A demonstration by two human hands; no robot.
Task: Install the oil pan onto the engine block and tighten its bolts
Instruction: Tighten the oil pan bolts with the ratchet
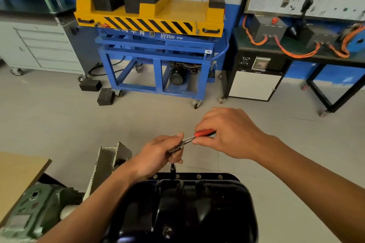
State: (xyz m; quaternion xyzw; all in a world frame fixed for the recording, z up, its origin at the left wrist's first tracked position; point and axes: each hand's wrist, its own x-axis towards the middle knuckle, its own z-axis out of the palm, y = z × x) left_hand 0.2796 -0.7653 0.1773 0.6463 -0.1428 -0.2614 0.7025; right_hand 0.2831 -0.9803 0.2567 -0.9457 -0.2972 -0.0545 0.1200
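**At the oil pan's far edge, both hands on the ratchet**

At the bottom centre of the head view, the black oil pan (197, 203) sits with its glossy sump facing up, filling the space between the person's forearms. What it is seated on is hidden beneath it. A row of bolts (198, 176) shows along its far flange, each head set in the rim.

The ratchet (189, 139) is held above that flange. The left hand (158, 156) is curled round the ratchet's head, fingers wrapped over the top of the dark extension (173, 169), which drops straight down to the flange among the bolts. Whether its socket is fully seated on a bolt head cannot be told. The right hand (231, 134) pinches the red handle between thumb and fingertips, the handle pointing up and to the right, away from the left hand.

To the left of the pan lie a grey-green metal casting (35, 209) and a tan board (17, 173). Across the grey floor stands a blue wheeled lift cart (154, 55) with a yellow, hazard-striped top carrying black rubber blocks (106, 0). A grey drawer cabinet (45, 49) stands to its left, and a dark bench (276, 51) with orange cables stands to its right.
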